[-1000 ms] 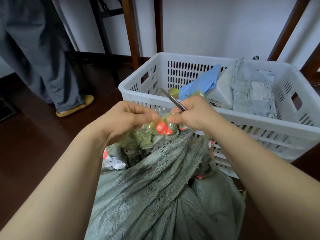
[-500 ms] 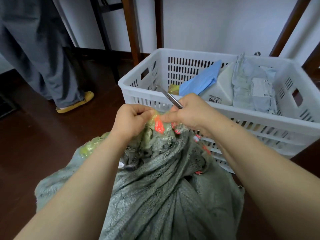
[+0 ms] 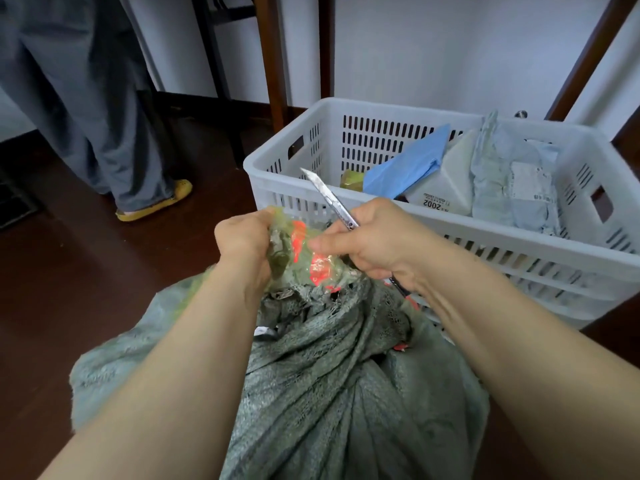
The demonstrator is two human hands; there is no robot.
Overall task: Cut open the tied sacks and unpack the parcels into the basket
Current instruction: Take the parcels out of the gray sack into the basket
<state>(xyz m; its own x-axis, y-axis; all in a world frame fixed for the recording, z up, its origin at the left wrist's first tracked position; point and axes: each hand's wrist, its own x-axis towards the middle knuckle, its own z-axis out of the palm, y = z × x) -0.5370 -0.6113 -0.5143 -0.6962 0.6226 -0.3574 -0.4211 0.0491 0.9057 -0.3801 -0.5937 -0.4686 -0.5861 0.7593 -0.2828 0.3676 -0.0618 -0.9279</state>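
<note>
While bunched and taped at the neck, can't be emptied: grey-green woven mesh sack [image 3: 329, 375], standing on the dark wood floor [image 3: 104, 289] just in front of the white slotted plastic basket [image 3: 287, 157]. Gripping that neck with left hand [image 3: 242, 244], fingers curled tight round the wad of clear tape with orange print [image 3: 301, 258], probably to keep it taut and steady for the cut. Holding a slim metal utility knife [image 3: 325, 195] in right hand [image 3: 377, 247], fist closed on the handle, forefinger stretched onto the tape, blade angled up and away toward the basket, clear of the left fingers. Looks like hunting for a cut line, not slicing yet.

In the basket: blue plastic mailer [image 3: 405, 168], white pouch marked 2002 [image 3: 446, 181], crinkled pale grey mailer [image 3: 512, 181]. Parked close, presumably for a short drop over the rim.

Risk: blade slipping toward the left thumb.

Off left: someone's grey trousers [image 3: 86, 98], yellow slipper [image 3: 156, 204].
</note>
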